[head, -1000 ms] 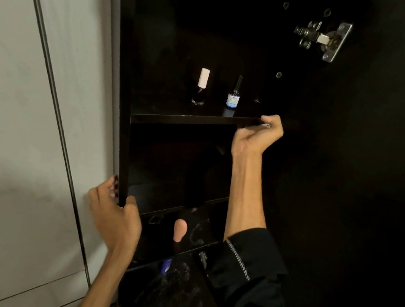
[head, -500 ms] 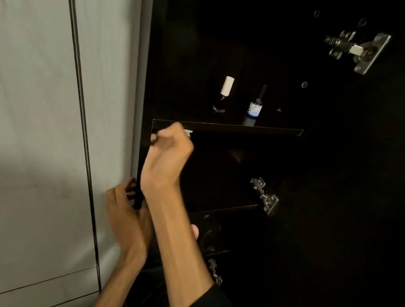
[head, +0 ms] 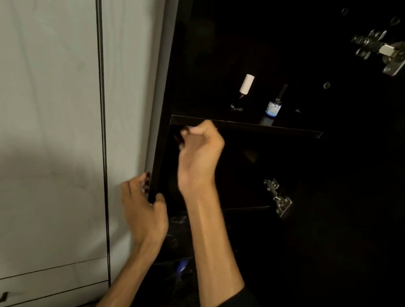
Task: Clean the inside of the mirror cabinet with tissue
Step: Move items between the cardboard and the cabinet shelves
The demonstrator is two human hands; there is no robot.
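The person stands before the open mirror cabinet point(head: 242, 39), whose inside is very dark. The right hand point(head: 200, 153) is at the left end of the upper shelf point(head: 267, 129), just under its front edge, with the fingers curled tight. A small pale spot shows between the fingertips, and it is probably the tissue point(head: 191, 130), pinched there, but it is too small to be sure of. The left hand point(head: 145, 210) grips the left side panel point(head: 169, 94) lower down, fingers on the outer face and thumb on the inner edge, so it steadies the body.

The step in hand seems to be the wiping of the shelf edge near the left corner. To do it well, the tissue should be pressed flat against the edge and drawn along it in one direction, so that dust is carried away and not only moved. The corner where shelf and panel meet needs a folded tip pushed inside.

Two small bottles stand on the shelf, the white-capped bottle point(head: 242, 93) and the blue-labelled bottle point(head: 274, 103), well to the right of the fingers. Care is needed there, because they would tip easily.
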